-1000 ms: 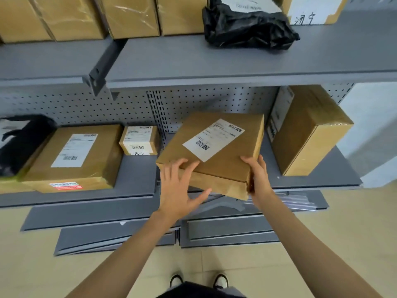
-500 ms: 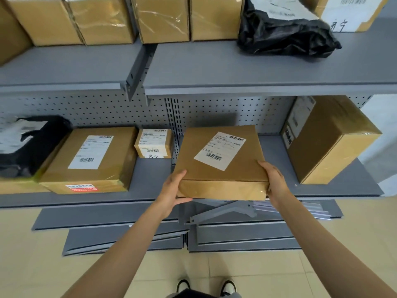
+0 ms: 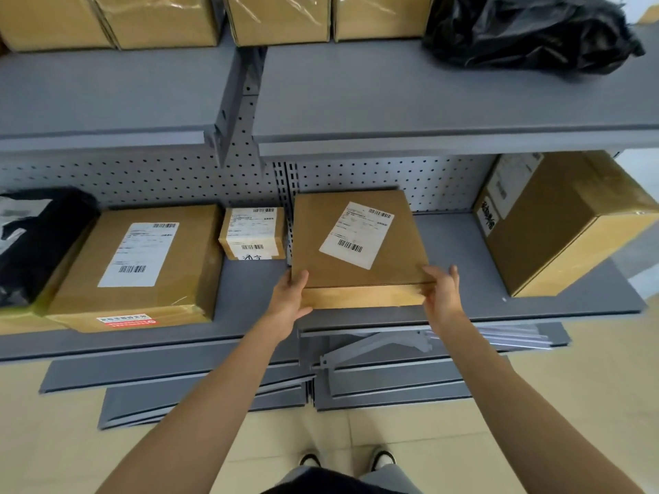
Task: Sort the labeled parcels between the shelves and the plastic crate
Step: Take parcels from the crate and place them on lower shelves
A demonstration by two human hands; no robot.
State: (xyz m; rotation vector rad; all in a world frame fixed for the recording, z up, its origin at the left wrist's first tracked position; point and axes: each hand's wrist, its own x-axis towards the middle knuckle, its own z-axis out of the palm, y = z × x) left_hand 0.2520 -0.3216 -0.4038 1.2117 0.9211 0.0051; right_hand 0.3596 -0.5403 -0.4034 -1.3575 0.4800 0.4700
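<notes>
A flat brown parcel (image 3: 356,265) with a white barcode label lies flat on the lower grey shelf (image 3: 463,272), its back edge close to the pegboard. My left hand (image 3: 290,297) holds its front left corner, thumb on top. My right hand (image 3: 442,294) holds the front right corner. A small labeled box (image 3: 253,233) stands just left of the parcel. A wide labeled box (image 3: 139,269) lies further left. A tall box (image 3: 556,222) stands at the shelf's right end. No plastic crate is in view.
The upper shelf (image 3: 392,101) carries several taped boxes (image 3: 278,16) and a black plastic bag (image 3: 527,30). Another black bag (image 3: 35,240) sits at the lower shelf's far left. Loose grey shelf boards and a bracket (image 3: 374,354) lie on the tiled floor below.
The parcel went from tilted in the air in front of the shelf to lying flat on the lower shelf, pushed back toward the pegboard. Both hands moved forward with it.
</notes>
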